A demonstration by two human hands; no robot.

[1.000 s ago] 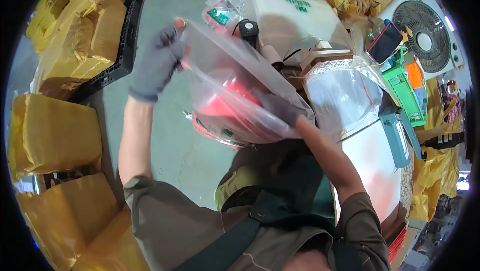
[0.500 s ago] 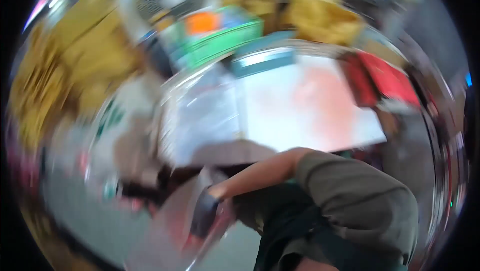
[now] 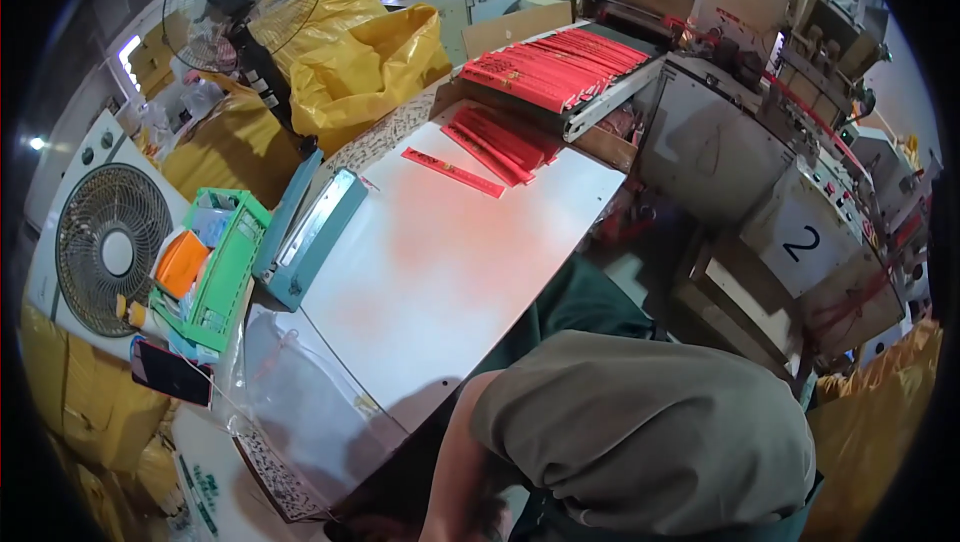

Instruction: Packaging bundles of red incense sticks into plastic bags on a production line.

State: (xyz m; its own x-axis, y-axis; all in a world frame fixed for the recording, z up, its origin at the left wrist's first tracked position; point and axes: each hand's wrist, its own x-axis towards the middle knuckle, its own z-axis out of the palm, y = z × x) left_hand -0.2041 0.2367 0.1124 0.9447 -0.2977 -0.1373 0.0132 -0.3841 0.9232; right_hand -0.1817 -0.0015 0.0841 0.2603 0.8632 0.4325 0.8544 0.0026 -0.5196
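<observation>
A bare forearm (image 3: 452, 477), apparently my right one, drops from a grey-brown sleeve (image 3: 640, 422) past the lower edge, and its hand is cut off there. My left hand cannot be made out. Nearest to the arm is the white tabletop (image 3: 400, 282), with a clear plastic sheet (image 3: 310, 407) over its near left end. Farther along the table lie several loose red printed strips (image 3: 490, 147), one red strip (image 3: 453, 173) apart from the others. Many more red strips (image 3: 560, 67) lie overlapping on a conveyor-like bed beyond.
At the table's left edge stand a teal sealer-like device (image 3: 312, 237) and a green basket (image 3: 215, 287) holding an orange item. A phone (image 3: 172, 372) and a fan (image 3: 115, 242) are left of them. Yellow sacks (image 3: 370, 72) stand behind; a machine (image 3: 740, 142) is at right.
My view has swung right and sharpened, bringing the red strips and machine in. The hand, which was at a clear bag with something red in it, has passed out of view below.
</observation>
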